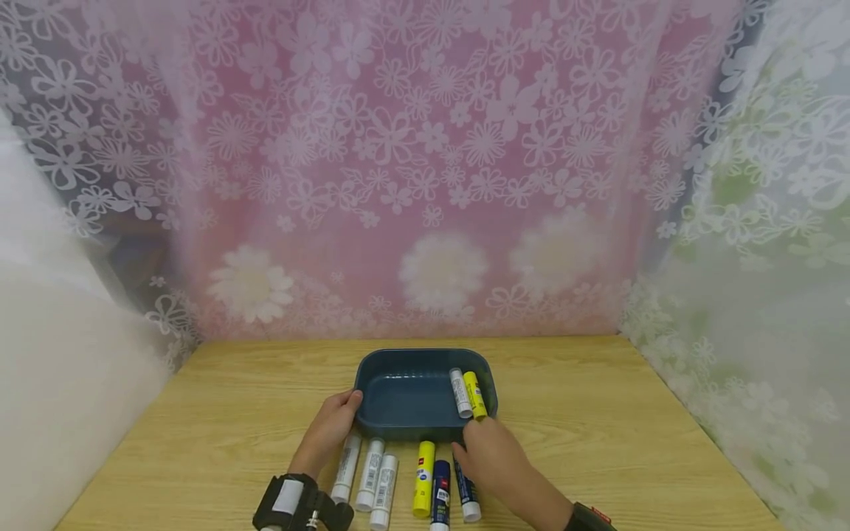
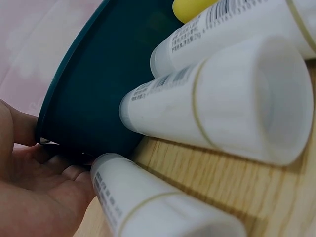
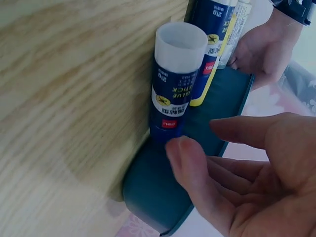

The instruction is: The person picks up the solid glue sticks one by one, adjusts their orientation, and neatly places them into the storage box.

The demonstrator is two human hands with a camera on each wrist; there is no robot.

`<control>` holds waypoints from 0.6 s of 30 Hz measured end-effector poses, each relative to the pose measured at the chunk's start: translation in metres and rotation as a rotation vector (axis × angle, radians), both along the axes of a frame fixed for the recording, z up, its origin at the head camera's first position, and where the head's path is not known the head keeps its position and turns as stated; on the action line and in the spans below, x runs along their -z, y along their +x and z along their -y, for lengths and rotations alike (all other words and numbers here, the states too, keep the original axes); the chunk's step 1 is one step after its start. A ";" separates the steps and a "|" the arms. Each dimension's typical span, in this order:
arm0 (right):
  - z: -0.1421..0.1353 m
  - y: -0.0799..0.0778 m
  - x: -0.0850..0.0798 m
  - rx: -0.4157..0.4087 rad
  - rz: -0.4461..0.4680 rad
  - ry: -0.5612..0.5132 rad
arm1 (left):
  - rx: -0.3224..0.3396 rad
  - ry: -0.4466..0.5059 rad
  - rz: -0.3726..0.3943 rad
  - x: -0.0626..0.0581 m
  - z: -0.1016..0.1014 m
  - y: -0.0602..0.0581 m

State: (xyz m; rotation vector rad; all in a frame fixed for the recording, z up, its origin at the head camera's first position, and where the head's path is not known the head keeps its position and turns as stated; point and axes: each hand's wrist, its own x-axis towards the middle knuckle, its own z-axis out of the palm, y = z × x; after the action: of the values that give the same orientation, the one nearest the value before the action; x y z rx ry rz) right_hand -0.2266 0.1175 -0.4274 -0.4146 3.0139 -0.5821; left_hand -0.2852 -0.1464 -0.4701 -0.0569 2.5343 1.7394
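A dark teal tray (image 1: pixel 405 402) stands on the table. My left hand (image 1: pixel 327 431) grips its left end, thumb over the rim and fingers underneath. Inside, at the right, a white glue stick (image 1: pixel 460 393) lies beside a yellow glue stick (image 1: pixel 474 394). At the tray's front right corner is my right hand (image 1: pixel 496 453), its thumb and forefinger parted around nothing. Close to its fingertips in the right wrist view is a dark blue glue stick (image 3: pixel 170 96). Another dark blue glue stick (image 1: pixel 440 494) and a yellow glue stick (image 1: pixel 424 479) lie just left of that one.
Three white glue sticks, one of them the middle white stick (image 1: pixel 370 476), lie in front of the tray near my left wrist. The wood-grain table (image 1: pixel 265 391) ends at a flowered curtain (image 1: pixel 412 162) behind, with more curtain on both sides.
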 end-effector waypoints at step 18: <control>-0.007 0.001 0.012 -0.021 0.180 -0.046 | 0.009 0.008 -0.008 0.004 0.001 -0.001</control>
State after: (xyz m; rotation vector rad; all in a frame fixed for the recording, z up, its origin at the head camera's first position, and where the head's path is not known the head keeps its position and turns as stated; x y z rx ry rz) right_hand -0.2254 0.1249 -0.4391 -0.3741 2.8267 -0.6513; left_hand -0.2865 -0.1475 -0.4738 -0.0388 2.5288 1.7504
